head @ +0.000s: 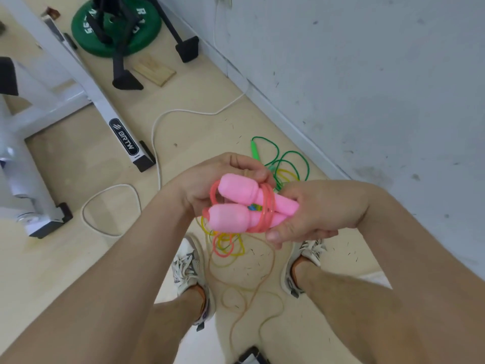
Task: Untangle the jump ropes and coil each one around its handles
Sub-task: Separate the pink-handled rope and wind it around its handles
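As the left hand and right hand clasp two pink handles, pink rope wound round them

Two pink handles sit between the left hand and the right hand, wrapped in a coral-pink rope. Beyond the hands is a green jump rope; below them are a yellow rope and a translucent amber rope on the pale beige floor.

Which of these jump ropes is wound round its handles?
The pink rope, gripped by the left hand and right hand: its cord wraps the two pink handles. The green rope and yellow rope lie loose on the floor.
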Tool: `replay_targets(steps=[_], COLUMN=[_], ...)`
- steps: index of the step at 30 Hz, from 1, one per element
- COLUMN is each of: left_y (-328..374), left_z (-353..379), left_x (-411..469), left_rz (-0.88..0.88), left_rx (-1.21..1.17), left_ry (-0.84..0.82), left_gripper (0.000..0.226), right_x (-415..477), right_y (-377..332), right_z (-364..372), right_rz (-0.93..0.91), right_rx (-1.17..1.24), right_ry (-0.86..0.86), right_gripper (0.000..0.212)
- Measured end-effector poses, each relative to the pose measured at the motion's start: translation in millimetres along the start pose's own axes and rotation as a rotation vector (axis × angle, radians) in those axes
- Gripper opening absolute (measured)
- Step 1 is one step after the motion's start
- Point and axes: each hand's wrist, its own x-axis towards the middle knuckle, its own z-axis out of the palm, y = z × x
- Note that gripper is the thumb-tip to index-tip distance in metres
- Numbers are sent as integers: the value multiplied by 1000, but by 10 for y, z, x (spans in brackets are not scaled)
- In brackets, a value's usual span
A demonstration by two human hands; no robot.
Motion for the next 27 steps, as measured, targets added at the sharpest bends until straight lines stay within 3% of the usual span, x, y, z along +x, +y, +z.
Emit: replay_targets(steps=[4, 6, 8, 13, 16, 19, 22, 27], left_y=[-67, -96, -109, -95, -72, -68, -95, -110], left_z=[2, -50, -104, -227, -249, -187, -132, -118], left_x=[10, 9, 52, 49, -4, 22, 43, 29], left_rz=[157, 238, 274, 320, 305, 326, 332, 302], left_rx=[-83, -139, -127, -53, -4, 224, 384, 453], left_ry=[13, -73, -42, -120, -168, 67, 157, 137], left_gripper=[15, 31, 42, 27, 28, 28, 22, 18], right_x=[-6, -6, -14, -1, 44, 105, 145, 133], right_y=[82, 94, 100, 108, 81, 59, 95, 92], right_z=[-24, -29, -38, -60, -30, -11, -12, 0], right_rz=[-98, -145, -170, -260, -262, -231, -195, -105], right_rx=[151, 268, 384, 648, 641, 609, 489, 491], right_ry=[91, 133, 181, 215, 295, 426, 529, 528], right_gripper=[21, 23, 30, 35, 35, 41, 48, 48])
